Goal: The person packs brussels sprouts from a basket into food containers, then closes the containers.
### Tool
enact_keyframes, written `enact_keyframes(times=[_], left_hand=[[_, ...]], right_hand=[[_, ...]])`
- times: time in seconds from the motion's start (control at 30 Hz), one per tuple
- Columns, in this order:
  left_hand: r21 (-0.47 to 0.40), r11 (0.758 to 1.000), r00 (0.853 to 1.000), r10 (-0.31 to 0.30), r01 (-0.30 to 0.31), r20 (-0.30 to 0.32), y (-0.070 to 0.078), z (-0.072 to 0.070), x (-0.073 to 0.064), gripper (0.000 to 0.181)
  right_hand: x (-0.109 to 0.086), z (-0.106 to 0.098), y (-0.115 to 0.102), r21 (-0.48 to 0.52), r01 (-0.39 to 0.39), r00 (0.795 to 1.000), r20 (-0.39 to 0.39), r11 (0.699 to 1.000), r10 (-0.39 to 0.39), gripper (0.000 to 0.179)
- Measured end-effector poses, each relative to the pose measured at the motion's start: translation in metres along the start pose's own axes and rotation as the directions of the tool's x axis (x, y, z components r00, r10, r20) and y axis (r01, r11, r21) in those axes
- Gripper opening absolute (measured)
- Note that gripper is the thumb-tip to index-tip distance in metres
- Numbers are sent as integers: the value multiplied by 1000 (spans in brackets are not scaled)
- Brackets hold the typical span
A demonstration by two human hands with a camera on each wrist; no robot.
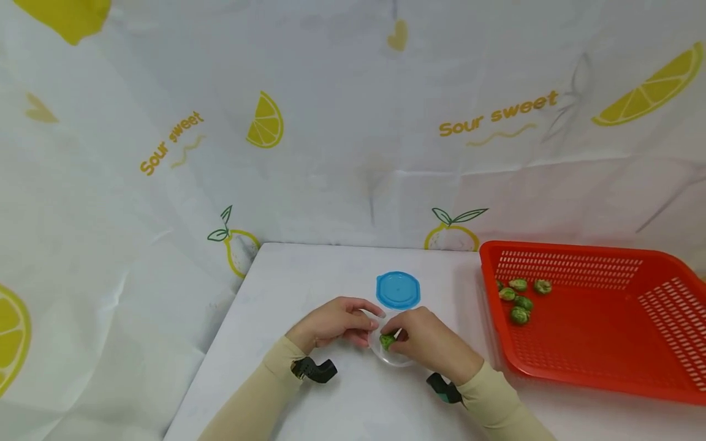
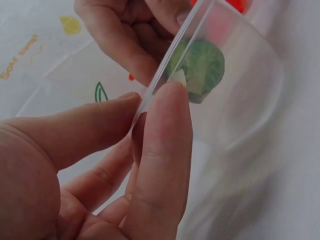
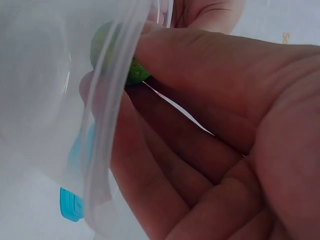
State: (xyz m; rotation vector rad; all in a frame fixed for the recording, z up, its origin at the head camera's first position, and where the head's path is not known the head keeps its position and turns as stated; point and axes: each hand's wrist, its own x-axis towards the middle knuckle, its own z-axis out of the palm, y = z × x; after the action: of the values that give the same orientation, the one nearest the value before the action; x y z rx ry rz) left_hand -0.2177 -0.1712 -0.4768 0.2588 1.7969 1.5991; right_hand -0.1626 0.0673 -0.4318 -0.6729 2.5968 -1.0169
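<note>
A clear plastic bowl [image 1: 398, 360] stands on the white table between both hands. My left hand [image 1: 343, 322] pinches its rim between thumb and fingers, as the left wrist view shows. A green Brussels sprout [image 1: 387, 340] is held by the thumb and fingertips of my right hand [image 1: 430, 344], at the bowl's mouth. Through the clear wall in the left wrist view, the sprout [image 2: 197, 70] shows inside the rim. From the right wrist, the bowl's rim [image 3: 112, 110] crosses in front of the fingertips and partly veils the sprout [image 3: 137, 72].
Behind the bowl lies a blue lid [image 1: 398, 290], flat on the table. To the right stands a large red plastic basket [image 1: 595, 331] with several Brussels sprouts [image 1: 520, 315] in its left end. A white sheet printed with lemons [image 1: 342, 135] hangs behind the table.
</note>
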Motion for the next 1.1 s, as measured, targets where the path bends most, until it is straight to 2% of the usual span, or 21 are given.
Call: enact_keyframes(times=[0.4,0.67,0.9,1.1], left_hand=[[13,1000,1000,6,-6,27,9,7,7,31],[61,998,1000,0,0,-5,5,3,3,33],[48,999,1000,-21,22,-14,-1,0,-3,36],[38,999,1000,-18,18,0,-2,-1,-4,37]], right_hand=[[-5,-5,3,9,3,1000,15,1000,-3,20],[-18,-21,-9,-18,-20,999,-34,1000,19,19],[-35,-54,-20,-99,-95,994,-55,991,90,22],[-53,-98,-6,-157,-107,992,-82,982,95,22]])
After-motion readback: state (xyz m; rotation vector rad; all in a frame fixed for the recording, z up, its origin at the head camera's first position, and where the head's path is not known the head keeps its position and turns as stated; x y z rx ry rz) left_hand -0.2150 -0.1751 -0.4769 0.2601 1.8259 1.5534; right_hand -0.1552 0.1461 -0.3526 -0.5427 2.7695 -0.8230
